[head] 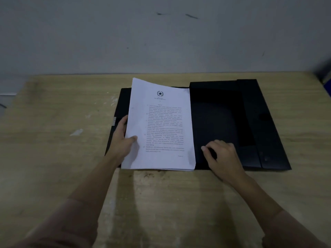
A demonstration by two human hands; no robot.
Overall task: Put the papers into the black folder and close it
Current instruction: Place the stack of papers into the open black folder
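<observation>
Both forearms reach in from the near edge of the counter [53, 140]. Left hand [123, 140] grips the stack of papers [161, 126] at its left long edge, thumb on top and fingers underneath, so that edge is tilted up while the right edge rests low. The papers lie over the left half of the opened black folder [250, 122], long axis running away from the person. Right hand [220, 154], fingers curled and holding nothing, rests on the folder's dark inner tray just right of the stack. The empty tray lies to the papers' right, so the likely next move is rightward, led by the left hand.
</observation>
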